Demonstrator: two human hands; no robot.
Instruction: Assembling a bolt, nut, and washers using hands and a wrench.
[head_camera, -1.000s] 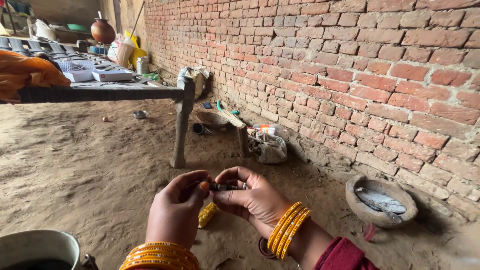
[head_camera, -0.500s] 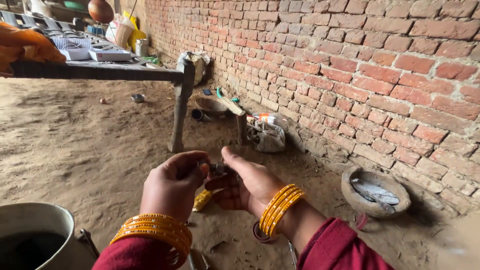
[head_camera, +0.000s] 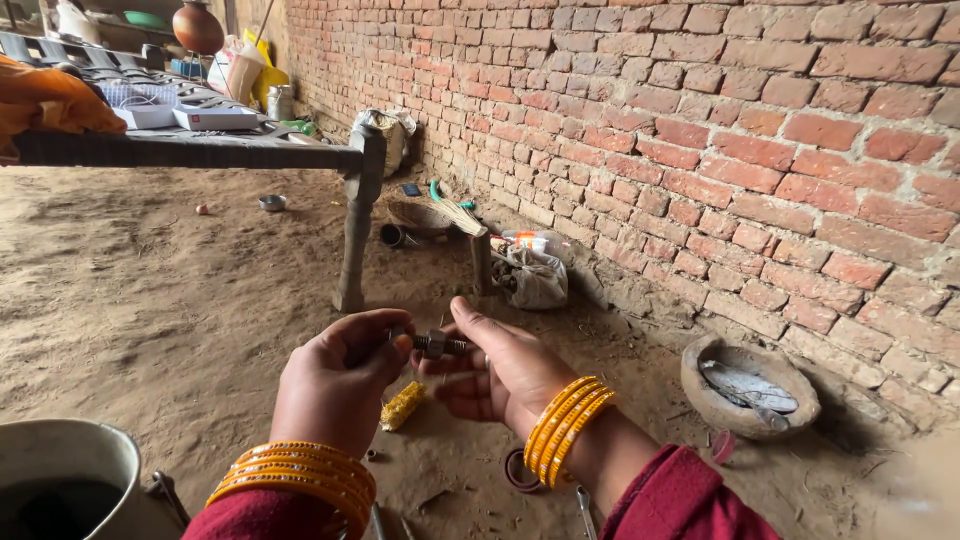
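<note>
While both hands (head_camera: 420, 375) hold a bolt (head_camera: 440, 345), bare dirt (head_camera: 170, 290) surrounds them

Bolt (head_camera: 437, 344) ends hidden by hands; pot (head_camera: 60, 470) cut off.

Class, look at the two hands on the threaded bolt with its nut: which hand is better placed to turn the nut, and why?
Probably the right hand: its thumb and fingers sit by the nut, while the left hand grips the bolt's other end.
</note>
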